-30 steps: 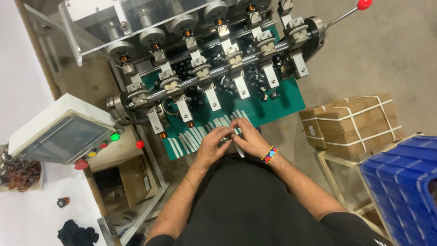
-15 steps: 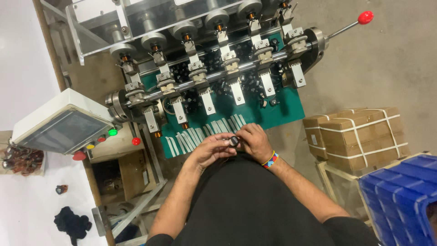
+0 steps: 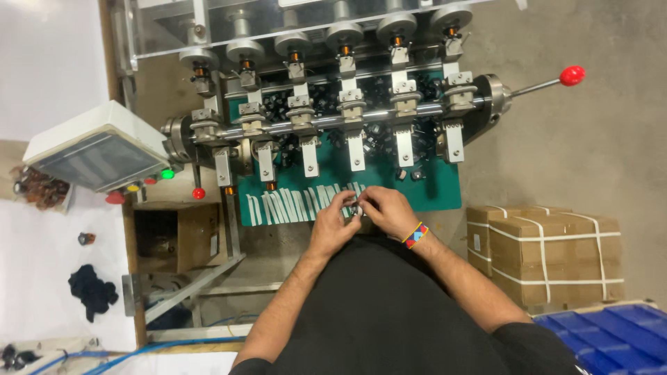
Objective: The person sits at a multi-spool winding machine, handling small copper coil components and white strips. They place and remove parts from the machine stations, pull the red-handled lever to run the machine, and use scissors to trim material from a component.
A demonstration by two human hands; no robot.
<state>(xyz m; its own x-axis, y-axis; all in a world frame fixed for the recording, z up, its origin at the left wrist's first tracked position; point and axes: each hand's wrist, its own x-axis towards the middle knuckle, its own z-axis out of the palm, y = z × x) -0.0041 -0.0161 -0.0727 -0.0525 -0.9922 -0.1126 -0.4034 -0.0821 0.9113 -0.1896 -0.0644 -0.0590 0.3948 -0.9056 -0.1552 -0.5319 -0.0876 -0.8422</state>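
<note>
1. My left hand (image 3: 335, 223) is raised in front of me, fingers curled, tips pinched inward.
2. My right hand (image 3: 386, 210) meets it fingertip to fingertip, palm down.
3. Both forearms are bare and angle inward.

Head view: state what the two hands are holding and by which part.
Both hands, left hand and right hand, pinch one small dark part between their fingertips, above the green mat's near edge. It is too small to tell which part of it each grip takes.

Winding machine (image 3: 333, 118) (6 spindles), red-knobbed lever (image 3: 572, 75), strapped cardboard boxes (image 3: 549, 253), blue crate (image 3: 604, 337), control box (image 3: 94, 153)
</note>
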